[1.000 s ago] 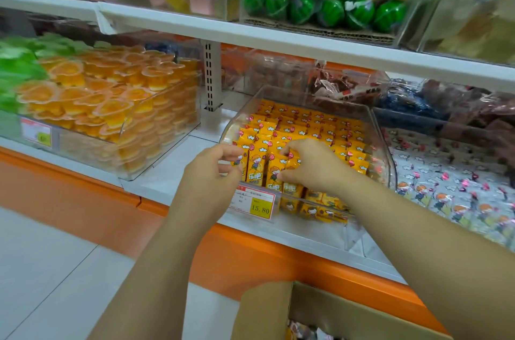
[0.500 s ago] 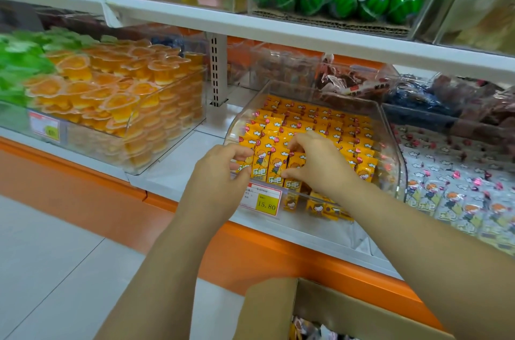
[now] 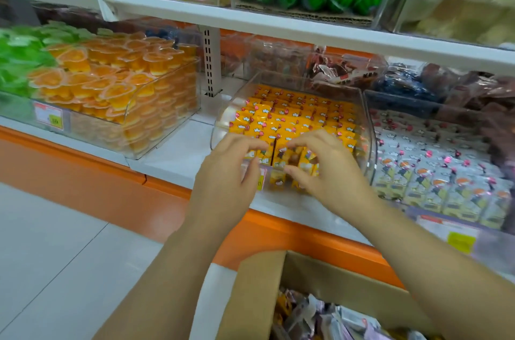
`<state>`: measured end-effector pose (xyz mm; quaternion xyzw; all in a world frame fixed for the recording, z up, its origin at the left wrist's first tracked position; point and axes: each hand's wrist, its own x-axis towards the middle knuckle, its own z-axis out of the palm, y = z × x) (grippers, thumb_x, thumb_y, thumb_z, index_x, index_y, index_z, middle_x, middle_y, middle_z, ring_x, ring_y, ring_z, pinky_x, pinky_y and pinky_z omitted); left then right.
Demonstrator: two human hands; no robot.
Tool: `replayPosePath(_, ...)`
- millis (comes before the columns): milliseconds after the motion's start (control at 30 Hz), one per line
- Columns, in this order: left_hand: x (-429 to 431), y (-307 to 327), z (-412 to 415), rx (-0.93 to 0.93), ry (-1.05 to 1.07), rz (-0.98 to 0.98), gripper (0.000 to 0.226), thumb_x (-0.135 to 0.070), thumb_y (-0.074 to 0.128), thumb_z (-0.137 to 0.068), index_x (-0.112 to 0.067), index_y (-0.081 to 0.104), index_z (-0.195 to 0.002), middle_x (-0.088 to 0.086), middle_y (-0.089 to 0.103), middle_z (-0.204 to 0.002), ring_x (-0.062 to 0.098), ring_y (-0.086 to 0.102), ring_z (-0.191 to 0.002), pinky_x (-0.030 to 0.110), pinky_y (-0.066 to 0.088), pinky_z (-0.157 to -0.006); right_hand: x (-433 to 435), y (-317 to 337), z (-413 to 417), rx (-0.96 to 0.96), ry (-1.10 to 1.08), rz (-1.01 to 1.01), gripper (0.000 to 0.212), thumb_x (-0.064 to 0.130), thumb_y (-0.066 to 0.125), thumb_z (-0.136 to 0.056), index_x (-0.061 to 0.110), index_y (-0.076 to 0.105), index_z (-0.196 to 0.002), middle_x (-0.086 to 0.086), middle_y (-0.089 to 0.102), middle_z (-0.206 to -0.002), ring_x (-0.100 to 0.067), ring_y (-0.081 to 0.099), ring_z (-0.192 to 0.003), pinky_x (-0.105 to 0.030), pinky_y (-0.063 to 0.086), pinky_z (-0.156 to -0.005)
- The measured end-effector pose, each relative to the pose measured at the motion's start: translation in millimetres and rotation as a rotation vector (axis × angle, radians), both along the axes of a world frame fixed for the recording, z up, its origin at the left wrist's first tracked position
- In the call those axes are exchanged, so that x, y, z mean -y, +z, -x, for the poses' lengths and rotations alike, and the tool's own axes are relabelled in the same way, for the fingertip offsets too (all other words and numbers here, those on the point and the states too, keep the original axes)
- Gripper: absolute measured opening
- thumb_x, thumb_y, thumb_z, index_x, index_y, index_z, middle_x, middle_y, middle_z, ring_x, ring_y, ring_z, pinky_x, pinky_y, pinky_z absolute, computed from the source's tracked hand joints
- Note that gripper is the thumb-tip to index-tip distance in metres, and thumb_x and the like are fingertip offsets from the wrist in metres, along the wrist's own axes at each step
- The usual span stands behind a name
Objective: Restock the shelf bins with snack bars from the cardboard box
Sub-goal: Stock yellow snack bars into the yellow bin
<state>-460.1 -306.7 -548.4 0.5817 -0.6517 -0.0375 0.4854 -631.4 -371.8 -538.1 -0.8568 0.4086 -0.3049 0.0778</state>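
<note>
Step apparently squaring the front row: the yellow snack bars [image 3: 295, 114] are best pressed upright evenly from both sides. Left hand [image 3: 225, 172] and right hand [image 3: 328, 172], close together at frame centre, curl fingers over the front bars in the clear bin [image 3: 367, 128]; pinch or mere press cannot be told. Cardboard box [image 3: 259, 292] at bottom edge

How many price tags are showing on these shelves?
3: left tag on the jelly bin; middle tag on the snack bin, partly behind the left hand; right tag on the far-right bin. Others may be hidden.
</note>
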Motion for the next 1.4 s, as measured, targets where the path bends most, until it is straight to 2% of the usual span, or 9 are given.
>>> replayPosePath(233,-28.9,-44.5,58.8,0.003,-0.167,-0.107,0.024,-0.011,0.05,-0.086,-0.018,0.066,-0.103,-0.01,0.058,-0.098,0.001,0.055,-0.088,0.026,0.049,-0.077,-83.7,-48.9,76.6,0.157,-0.015,-0.015,0.019,0.026,0.059,-0.086,0.016,0.065,-0.101,0.005,0.06,-0.1,-0.007,0.052,-0.094,-0.021,0.041,-0.08)
replayPosePath(367,-38.2,-80.0,97.3,0.048,-0.225,-0.291,0.023,-0.006,0.053,-0.09,-0.018,0.065,-0.106,-0.007,0.06,-0.101,0.008,0.058,-0.092,0.03,0.049,-0.082,-110.9,-89.6,128.2,0.145,-0.106,-0.114,0.017,0.019,0.063,-0.086,0.018,0.065,-0.102,0.011,0.056,-0.097,0.0,0.049,-0.091,-0.006,0.037,-0.079)
replayPosePath(533,-43.5,-127.6,132.9,0.174,-0.224,-0.521,0.023,-0.013,0.052,-0.094,-0.025,0.062,-0.111,-0.017,0.055,-0.101,-0.003,0.052,-0.091,-0.001,0.037,-0.071,-126.3,-150.6,186.5,0.113,-0.258,-0.344,0.023,0.011,0.066,-0.086,0.019,0.065,-0.108,0.01,0.057,-0.1,-0.012,0.058,-0.095,-0.023,0.047,-0.083)
replayPosePath(600,-43.2,-152.4,140.4,0.205,-0.209,-0.647,0.023,-0.014,0.052,-0.094,-0.026,0.061,-0.112,-0.017,0.055,-0.1,-0.002,0.053,-0.092,-0.004,0.034,-0.07,-126.8,-174.1,203.9,0.076,-0.339,-0.486,0.027,0.012,0.065,-0.087,0.018,0.063,-0.114,0.009,0.056,-0.104,-0.014,0.058,-0.1,-0.023,0.045,-0.086)
replayPosePath(733,-38.9,-204.4,150.6,0.133,-0.213,-0.899,0.026,-0.008,0.051,-0.094,-0.018,0.061,-0.115,-0.002,0.061,-0.109,0.011,0.058,-0.101,0.013,0.04,-0.082,-123.7,-223.9,236.2,-0.085,-0.458,-0.765,0.039,0.017,0.063,-0.09,0.015,0.053,-0.128,-0.005,0.055,-0.125,-0.022,0.055,-0.111,-0.029,0.044,-0.092)
replayPosePath(833,-37.1,-232.4,153.1,0.13,-0.19,-1.007,0.03,-0.007,0.05,-0.094,-0.016,0.059,-0.121,0.0,0.062,-0.114,0.012,0.057,-0.106,0.01,0.036,-0.082,-125.1,-248.2,251.6,-0.161,-0.566,-0.936,0.047,0.023,0.061,-0.091,0.019,0.045,-0.136,-0.007,0.046,-0.135,-0.026,0.057,-0.107,-0.039,0.047,-0.09)
replayPosePath(1133,-33.2,-271.7,170.6,0.028,-0.188,-1.191,0.036,-0.014,0.054,-0.095,-0.017,0.053,-0.131,0.003,0.06,-0.126,0.018,0.056,-0.114,0.028,0.046,-0.094,-119.3,-278.1,251.0,-0.141,-0.546,-1.108,0.069,0.021,0.071,-0.083,0.021,0.035,-0.142,-0.006,0.025,-0.151,-0.027,0.046,-0.124,-0.029,0.041,-0.094)
replayPosePath(1267,-33.1,-278.3,174.5,0.061,-0.219,-1.225,0.043,-0.016,0.059,-0.093,-0.019,0.049,-0.135,0.002,0.057,-0.131,0.018,0.054,-0.117,0.029,0.045,-0.095,-115.8,-278.4,243.8,-0.065,-0.514,-1.135,0.07,0.019,0.073,-0.082,0.023,0.036,-0.141,-0.009,0.043,-0.138,-0.02,0.058,-0.092,-0.021,0.047,-0.073)
replayPosePath(1400,-20.9,-276.1,179.3,-0.002,-0.231,-1.225,0.044,-0.017,0.056,-0.095,-0.017,0.046,-0.137,0.003,0.055,-0.133,0.021,0.051,-0.12,0.031,0.045,-0.098,-117.0,-275.9,232.4,-0.023,-0.471,-1.094,0.062,0.019,0.069,-0.086,0.022,0.04,-0.141,-0.007,0.053,-0.134,-0.023,0.053,-0.116,-0.027,0.044,-0.088)
